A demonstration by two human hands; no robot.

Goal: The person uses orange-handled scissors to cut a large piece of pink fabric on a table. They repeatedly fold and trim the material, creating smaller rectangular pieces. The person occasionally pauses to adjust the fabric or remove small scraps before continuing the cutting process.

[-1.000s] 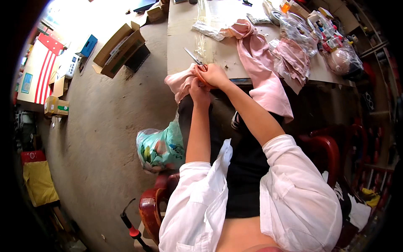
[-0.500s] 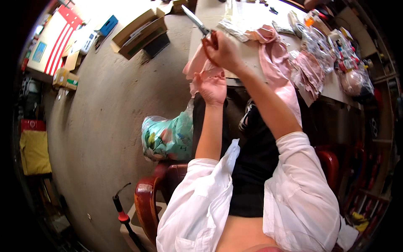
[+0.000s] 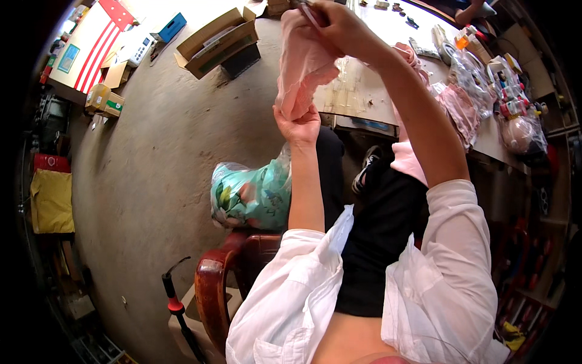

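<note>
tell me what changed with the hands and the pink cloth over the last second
The right hand, gripping scissors and the top of the pink cloth, rose from near the table edge to the top of the view, stretching the cloth upward. The left hand kept its grip on the cloth's lower end and now sits well below the right. The flowered bag on the floor and the pink pile on the table stayed put.
</note>
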